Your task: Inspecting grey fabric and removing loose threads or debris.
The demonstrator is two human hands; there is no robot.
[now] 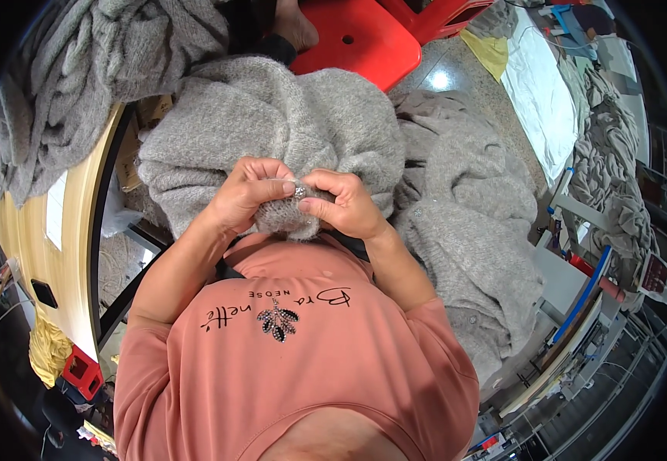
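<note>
A fuzzy grey knitted garment (226, 115) lies bunched across my lap. A small sparkly button (300, 192) shows on a fold of it, close to my body. My left hand (242, 194) pinches the knit at the button's left side, thumb and forefinger pressed together. From the other side, my right hand (355, 209) grips the same spot, its thumb and forefinger at the button's edge. The fingertips of both hands almost meet around it. Whether a needle or thread is between them is too small to tell.
More grey knitwear (479, 253) is heaped at my right, and another pile (118, 54) covers the far end of the wooden table (26, 223). A phone (43, 293) lies on that table. Ahead stands a red plastic stool (356, 38), beside another person's bare foot (296, 27).
</note>
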